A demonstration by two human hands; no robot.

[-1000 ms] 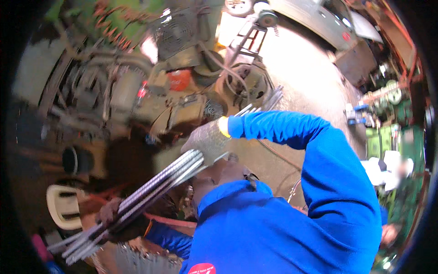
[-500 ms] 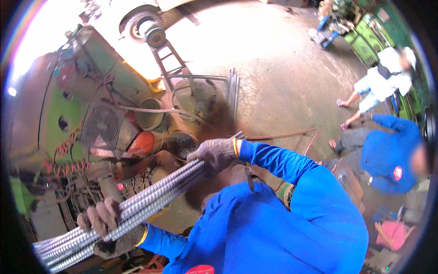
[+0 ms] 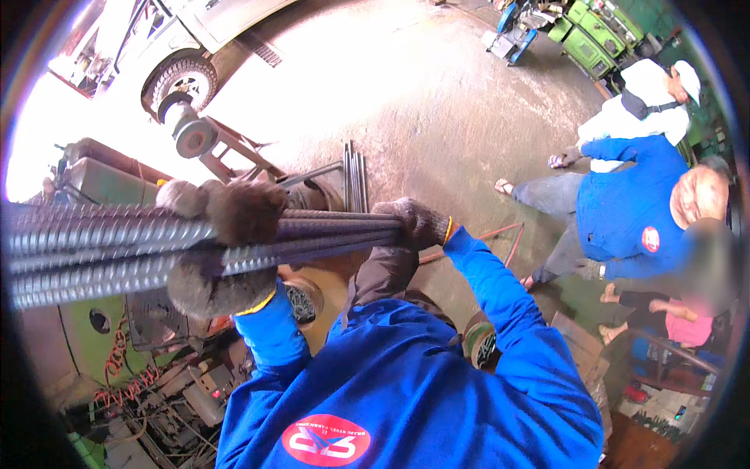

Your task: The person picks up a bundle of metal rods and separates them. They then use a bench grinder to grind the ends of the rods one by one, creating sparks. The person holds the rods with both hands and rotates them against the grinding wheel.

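A bundle of long ribbed steel bars [image 3: 101, 246] lies nearly level across my front, and its left end runs out past the picture's edge. My left hand [image 3: 223, 285], in a dark knitted work glove, is wrapped round the bundle, fingers over the top and palm below. Farther right, my gloved right hand [image 3: 418, 223] closes round the bars near their right end. Both forearms are in blue sleeves with yellow glove cuffs.
A bench grinder [image 3: 191, 137] on a metal stand is beyond the bars. More rods [image 3: 355, 176] lie on the floor. A red hose [image 3: 500, 232] crosses it. At right stand a person in blue [image 3: 633, 199] and one in white [image 3: 644, 102]. Green machinery [image 3: 598, 35] stands far right.
Both hands have raised the bundle and swung it from a slant to nearly level. The left hand moved up and right, the right hand slightly right. The person in blue has come closer.
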